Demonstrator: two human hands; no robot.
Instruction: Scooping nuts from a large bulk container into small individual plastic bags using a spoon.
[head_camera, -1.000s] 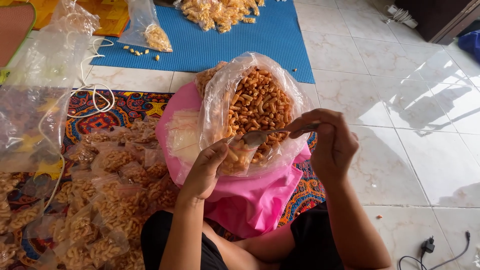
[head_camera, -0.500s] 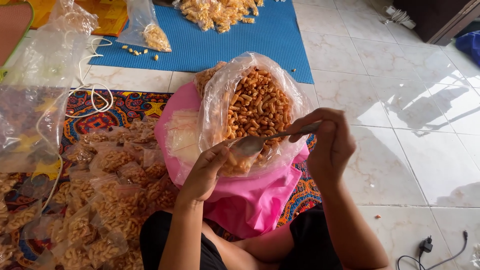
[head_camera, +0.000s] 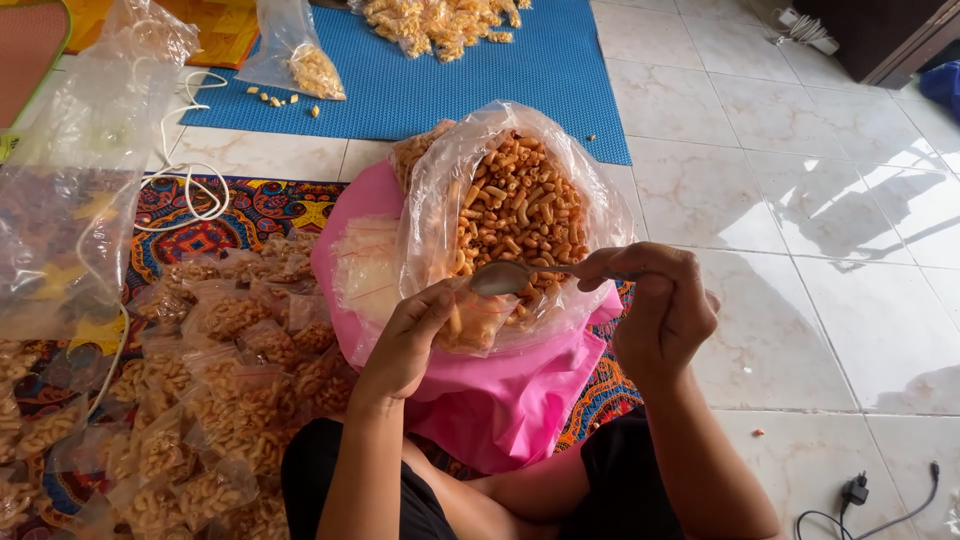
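While the right hand (head_camera: 665, 310) pinches a spoon (head_camera: 505, 277), the left hand's (head_camera: 410, 340) grip clamps a small snack bag (head_camera: 475, 320).

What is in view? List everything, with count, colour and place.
big snack bag: one, clear, orange macaroni crisps, on pink cloth
pink cloth: one, on lap
spoon: one, metal, right hand
small bag: one, clear, left hand
filled packets: many, left on patterned mat
patterned mat: one, multicolour
blue mat: one, top
white cord: one, left
black plug: one, bottom right
left hand: pinching small bag
right hand: holding spoon
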